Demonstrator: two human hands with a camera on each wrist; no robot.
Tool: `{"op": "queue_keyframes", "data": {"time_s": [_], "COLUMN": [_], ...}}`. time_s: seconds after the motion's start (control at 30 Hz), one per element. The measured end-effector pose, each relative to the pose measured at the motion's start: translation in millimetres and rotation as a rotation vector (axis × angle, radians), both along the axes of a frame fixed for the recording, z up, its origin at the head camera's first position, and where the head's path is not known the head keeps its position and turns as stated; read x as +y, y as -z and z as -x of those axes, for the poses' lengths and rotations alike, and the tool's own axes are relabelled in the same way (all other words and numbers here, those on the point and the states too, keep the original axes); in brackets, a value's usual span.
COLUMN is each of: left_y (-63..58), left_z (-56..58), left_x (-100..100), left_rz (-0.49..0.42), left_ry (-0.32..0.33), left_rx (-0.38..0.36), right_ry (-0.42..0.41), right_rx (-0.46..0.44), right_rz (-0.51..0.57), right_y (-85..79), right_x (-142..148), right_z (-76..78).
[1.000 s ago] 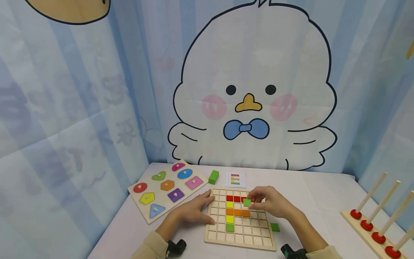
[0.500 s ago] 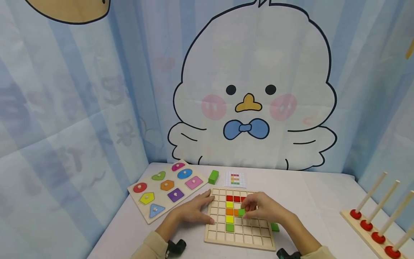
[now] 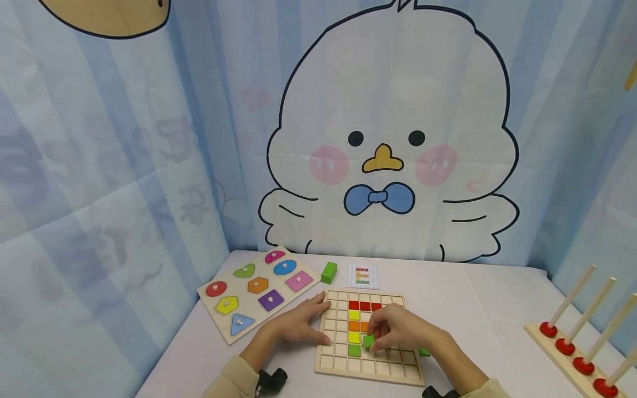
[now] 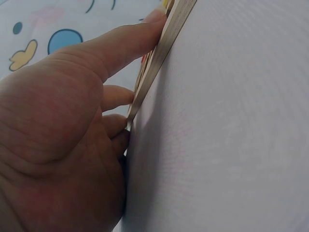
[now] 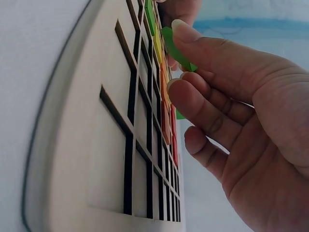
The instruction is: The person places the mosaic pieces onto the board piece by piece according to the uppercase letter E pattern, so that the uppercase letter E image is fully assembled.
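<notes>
My right hand (image 3: pixel 405 330) pinches a small green square tile (image 3: pixel 368 341) between thumb and fingers, low over the wooden grid board (image 3: pixel 338 365). In the right wrist view the tile (image 5: pixel 175 48) sticks out past the thumb, tilted above the grid. On the board, red tiles (image 3: pixel 365 305) form a row at the top. A yellow tile (image 3: pixel 354 314), orange tiles (image 3: pixel 354 326), another yellow tile (image 3: pixel 354 337) and a green tile (image 3: pixel 354 351) run below. My left hand (image 3: pixel 298 321) rests along the board's left side, fingers spread, thumb on the rim (image 4: pixel 161 58).
Behind the board lie a printed pattern card (image 3: pixel 363 276) and a green block (image 3: pixel 329 273). A knobbed shape puzzle (image 3: pixel 221 326) is at the left. Another green tile (image 3: pixel 424 352) shows by the board's right edge. A peg stand with red rings (image 3: pixel 562 351) stands far right.
My right hand has carried the green tile from near the red row toward me and slightly left, down beside the lower yellow tile. The left hand and board have stayed put.
</notes>
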State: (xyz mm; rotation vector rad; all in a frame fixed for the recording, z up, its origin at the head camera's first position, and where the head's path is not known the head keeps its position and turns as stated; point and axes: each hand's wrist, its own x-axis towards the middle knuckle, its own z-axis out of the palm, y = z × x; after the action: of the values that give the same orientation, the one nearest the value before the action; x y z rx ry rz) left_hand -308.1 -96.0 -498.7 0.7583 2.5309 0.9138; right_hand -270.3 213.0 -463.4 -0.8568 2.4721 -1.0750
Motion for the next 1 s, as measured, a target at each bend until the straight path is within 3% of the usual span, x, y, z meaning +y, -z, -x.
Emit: {"op": "queue_keyframes", "data": {"time_s": [0.33, 1.0], "left_y": [1.5, 1.9], "left_z": [0.0, 0.8], "left_x": [0.8, 0.6], "left_rz": [-0.005, -0.004], "left_ry": [-0.005, -0.002], "left_rx": [-0.003, -0.001], "right_ry": [-0.067, -0.051], "right_rx": [-0.015, -0.006], "right_rz": [-0.026, -0.063], "right_y": [1.0, 5.1], "right_x": [-2.4, -7.1], "right_z": [-3.7, -3.5]}}
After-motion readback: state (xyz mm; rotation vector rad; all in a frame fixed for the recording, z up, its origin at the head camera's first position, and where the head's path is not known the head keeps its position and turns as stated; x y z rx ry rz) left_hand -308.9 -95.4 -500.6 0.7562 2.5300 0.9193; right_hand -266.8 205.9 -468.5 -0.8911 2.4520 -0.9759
